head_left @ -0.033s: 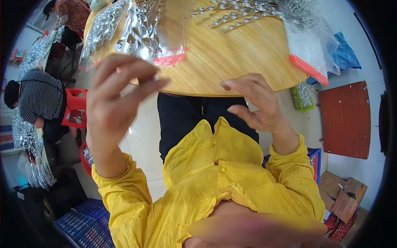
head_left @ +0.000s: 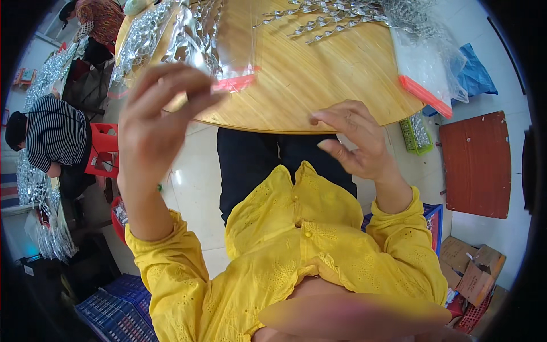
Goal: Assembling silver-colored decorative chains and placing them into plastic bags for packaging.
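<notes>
My left hand (head_left: 154, 122) is raised over the table's near left edge, its fingers bent and the thumb reaching toward them. Motion smears the fingertips, and whether anything thin is between them cannot be made out. Just beyond it lies a clear plastic bag (head_left: 236, 54) with a red strip along its end, beside shiny silver twisted strips (head_left: 199, 34). My right hand (head_left: 359, 137) hovers at the table's near edge, thumb and fingers apart, nothing visible in the gap. Farther off, more silver twisted strips (head_left: 325, 25) lie spread on the round wooden table (head_left: 325, 85).
Red-ended clear bags (head_left: 424, 68) hang over the table's right edge. A green basket (head_left: 417, 135), a red-brown wooden stool (head_left: 476, 165) and cardboard boxes (head_left: 470, 268) stand at right. At left, a person in a striped shirt (head_left: 57, 125) sits on a red stool (head_left: 103, 151).
My left hand has shifted slightly left and up, with its thumb closer to the fingers. My right hand has moved slightly to the right. The things on the table look the same.
</notes>
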Demonstrator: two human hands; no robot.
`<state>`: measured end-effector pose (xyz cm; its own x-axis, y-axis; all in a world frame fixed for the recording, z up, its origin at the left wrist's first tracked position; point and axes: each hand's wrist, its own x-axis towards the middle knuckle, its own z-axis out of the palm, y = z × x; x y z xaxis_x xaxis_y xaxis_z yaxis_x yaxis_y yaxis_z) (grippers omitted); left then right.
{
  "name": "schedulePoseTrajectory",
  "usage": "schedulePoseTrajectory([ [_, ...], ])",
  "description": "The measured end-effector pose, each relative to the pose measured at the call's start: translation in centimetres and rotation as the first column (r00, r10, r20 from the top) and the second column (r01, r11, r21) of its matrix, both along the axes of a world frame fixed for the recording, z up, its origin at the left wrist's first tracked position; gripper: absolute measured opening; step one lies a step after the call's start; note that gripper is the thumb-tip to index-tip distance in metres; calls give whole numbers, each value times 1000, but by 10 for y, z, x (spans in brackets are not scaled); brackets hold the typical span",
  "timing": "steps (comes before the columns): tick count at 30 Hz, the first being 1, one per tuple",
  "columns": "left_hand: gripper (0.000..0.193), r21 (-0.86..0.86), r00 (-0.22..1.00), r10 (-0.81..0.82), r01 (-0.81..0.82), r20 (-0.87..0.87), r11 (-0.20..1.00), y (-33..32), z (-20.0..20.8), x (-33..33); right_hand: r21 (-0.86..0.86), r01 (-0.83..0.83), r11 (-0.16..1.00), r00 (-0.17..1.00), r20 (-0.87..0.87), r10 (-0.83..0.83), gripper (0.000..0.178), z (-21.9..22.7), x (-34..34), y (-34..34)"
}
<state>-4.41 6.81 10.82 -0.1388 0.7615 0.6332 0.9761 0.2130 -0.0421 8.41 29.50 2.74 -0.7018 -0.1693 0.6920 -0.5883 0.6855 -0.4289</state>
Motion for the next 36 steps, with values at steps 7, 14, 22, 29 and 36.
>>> schedulePoseTrajectory([
  [7,25,68,989,93,-101,115,993,-4,-82,-110,14,155,988,975,162,-155,13,-27,20,38],
  [14,35,-43,926,302,-300,226,953,-14,-121,-129,-76,540,838,818,280,-502,13,-46,29,67],
  [22,42,124,883,164,-240,441,963,-3,-107,-59,2,664,748,704,335,-626,16,-46,-24,129],
  [29,37,113,859,49,-123,510,986,-5,-114,-8,45,558,828,679,549,-487,20,-53,-56,143],
  [36,33,101,850,39,-108,525,989,-4,-116,0,387,585,713,591,399,-701,22,-69,-64,133],
])
